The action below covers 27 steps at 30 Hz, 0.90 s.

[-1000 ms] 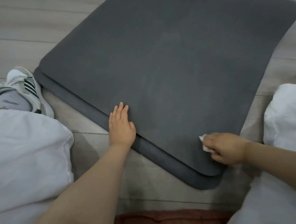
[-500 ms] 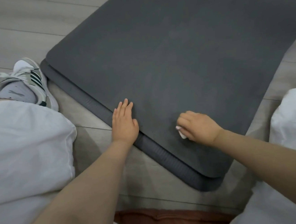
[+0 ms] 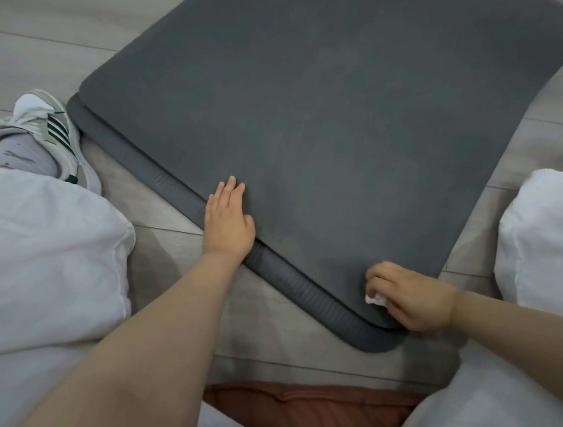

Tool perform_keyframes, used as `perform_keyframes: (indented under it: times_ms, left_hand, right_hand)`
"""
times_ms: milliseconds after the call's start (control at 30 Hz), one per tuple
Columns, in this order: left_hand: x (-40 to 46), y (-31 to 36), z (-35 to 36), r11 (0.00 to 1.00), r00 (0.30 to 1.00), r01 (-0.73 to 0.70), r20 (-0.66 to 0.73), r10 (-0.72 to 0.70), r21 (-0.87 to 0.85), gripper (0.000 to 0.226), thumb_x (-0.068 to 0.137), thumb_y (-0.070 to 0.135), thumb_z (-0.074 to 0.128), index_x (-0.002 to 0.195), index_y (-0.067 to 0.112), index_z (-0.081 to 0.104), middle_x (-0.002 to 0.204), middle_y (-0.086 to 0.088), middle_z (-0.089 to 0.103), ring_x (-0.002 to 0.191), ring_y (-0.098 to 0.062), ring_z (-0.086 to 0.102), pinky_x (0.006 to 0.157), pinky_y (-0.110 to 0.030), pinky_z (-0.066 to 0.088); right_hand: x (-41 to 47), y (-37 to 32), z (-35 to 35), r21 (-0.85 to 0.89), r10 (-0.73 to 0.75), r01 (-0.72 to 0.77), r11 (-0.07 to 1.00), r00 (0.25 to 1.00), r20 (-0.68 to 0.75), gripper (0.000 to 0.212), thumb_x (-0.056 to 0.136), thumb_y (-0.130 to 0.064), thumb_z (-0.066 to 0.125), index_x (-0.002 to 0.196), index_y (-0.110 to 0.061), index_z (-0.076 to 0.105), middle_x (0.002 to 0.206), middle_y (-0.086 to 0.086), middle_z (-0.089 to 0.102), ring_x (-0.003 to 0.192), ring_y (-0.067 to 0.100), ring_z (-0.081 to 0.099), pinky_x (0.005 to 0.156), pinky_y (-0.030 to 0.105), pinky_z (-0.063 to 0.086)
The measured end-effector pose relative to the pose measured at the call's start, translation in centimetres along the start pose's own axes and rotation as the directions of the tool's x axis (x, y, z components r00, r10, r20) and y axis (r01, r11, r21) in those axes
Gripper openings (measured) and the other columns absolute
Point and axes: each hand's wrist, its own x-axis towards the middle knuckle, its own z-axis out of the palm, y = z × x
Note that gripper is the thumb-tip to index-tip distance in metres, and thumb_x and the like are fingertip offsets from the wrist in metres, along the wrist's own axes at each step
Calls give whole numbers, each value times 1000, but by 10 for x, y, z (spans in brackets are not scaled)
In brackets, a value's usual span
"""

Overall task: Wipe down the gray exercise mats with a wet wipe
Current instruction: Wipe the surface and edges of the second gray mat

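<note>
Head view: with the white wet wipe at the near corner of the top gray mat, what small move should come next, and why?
Probably sweep the right hand, its grip closed on the crumpled white wet wipe, away from the body along the top gray foam mat. The wipe sits at the mat's near rounded corner, much surface lies beyond, and the flat left hand pins the edge.

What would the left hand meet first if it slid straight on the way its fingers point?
Only more of the top gray mat. The left hand lies flat at the near edge, fingers pointing up across bare mat. The way looks free to the frame's top; nothing else shows there.
</note>
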Motion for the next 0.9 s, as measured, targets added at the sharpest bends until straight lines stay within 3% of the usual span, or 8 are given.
perform_keyframes:
  times_ms: [100, 200, 267, 367, 500, 700, 800, 900]
  left_hand:
    - [0, 1, 2, 1000, 1000, 3, -15, -3, 2, 62, 87, 4, 49, 148, 7, 38, 162, -8, 24, 151, -24, 16, 124, -36, 5]
    - [0, 2, 3, 1000, 1000, 15, -21, -15, -17, 62, 87, 3, 49, 148, 8, 39, 162, -8, 25, 151, -24, 16, 124, -36, 5]
    - [2, -2, 0, 998, 1000, 5, -4, -5, -67, 58, 90, 2, 47, 147, 8, 41, 160, -7, 29, 151, -24, 19, 124, -35, 8]
    - [14, -16, -9, 991, 1000, -26, 11, 27, -130, 53, 91, -3, 43, 143, 4, 47, 153, -12, 41, 146, -28, 32, 120, -31, 18]
    - [14, -27, -7, 988, 996, -85, 23, 89, -130, 59, 82, -12, 42, 138, 4, 54, 151, -13, 44, 144, -31, 36, 121, -33, 21]
    - [5, -12, -2, 996, 999, -38, 30, 40, -77, 58, 89, -5, 42, 146, 7, 43, 159, -8, 31, 150, -26, 21, 124, -37, 11]
    - [5, -15, -8, 997, 994, -56, 86, 61, -54, 57, 93, -1, 41, 149, 8, 39, 161, -7, 27, 151, -24, 17, 124, -35, 10]
    - [4, -12, -14, 999, 989, -33, 144, 37, -33, 55, 96, 6, 44, 150, 8, 37, 162, -8, 24, 151, -25, 15, 124, -35, 12]
  right_hand:
    - [22, -7, 5, -22, -49, 48, 999, 998, -44, 17, 88, -15, 43, 96, -13, 58, 102, 7, 54, 86, 26, 53, 79, 35, 46]
    - [122, -29, 6, 4, -66, 68, 998, 982, -178, 10, 89, -12, 54, 94, -8, 62, 98, 12, 55, 85, 30, 54, 77, 37, 48]
    - [195, -45, -1, 60, 17, -2, 998, 967, -256, 8, 85, -4, 59, 93, -4, 61, 96, 16, 55, 85, 34, 53, 78, 39, 44]
    - [252, -57, -16, 155, 160, -125, 980, 957, -242, 12, 83, 0, 54, 93, -2, 59, 100, 18, 57, 93, 36, 54, 81, 38, 42]
    - [193, -49, -11, 106, -35, 48, 993, 992, -121, 16, 81, -4, 54, 95, -5, 62, 98, 15, 59, 90, 34, 56, 78, 39, 45]
    - [15, -13, 17, 32, -217, 216, 976, 976, 32, 32, 101, -26, 34, 94, -11, 61, 101, 6, 60, 88, 26, 56, 80, 30, 46]
    - [1, -3, 19, -26, -238, 244, 970, 962, 133, 15, 97, -20, 46, 94, -13, 59, 99, 5, 59, 87, 25, 56, 77, 34, 49]
    - [8, -6, 24, -62, -262, 274, 960, 954, 147, 14, 94, -19, 46, 91, -14, 60, 94, 3, 59, 83, 24, 54, 74, 34, 49]
